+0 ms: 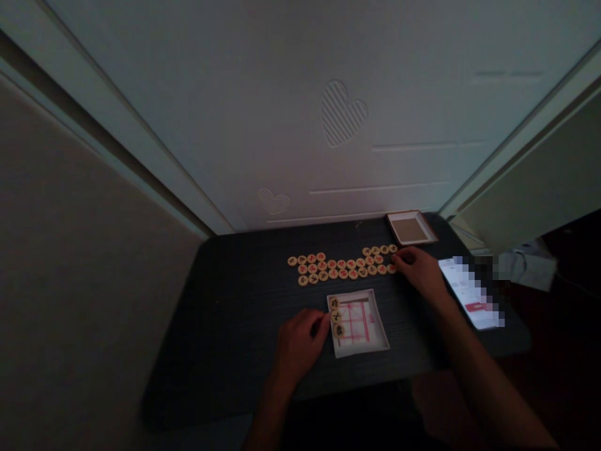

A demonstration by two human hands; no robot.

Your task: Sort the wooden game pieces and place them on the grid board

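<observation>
Several round Chinese chess pieces, marked in red and black, lie in rows across the dark table. My right hand is at the right end of these rows, its thumb and forefinger closed on a chess piece partly hidden by the fingertips. In front of the rows lies a shallow white box with a paper marked with red lines inside. Three black-marked chess pieces stand in a column along its left inner wall. My left hand, fingers curled, has its fingertips against the box's left edge.
A brown-rimmed box lid lies at the back right of the dark table. A phone with a lit screen, partly pixelated, is right of my right forearm. Behind the table rises a white panel with heart reliefs.
</observation>
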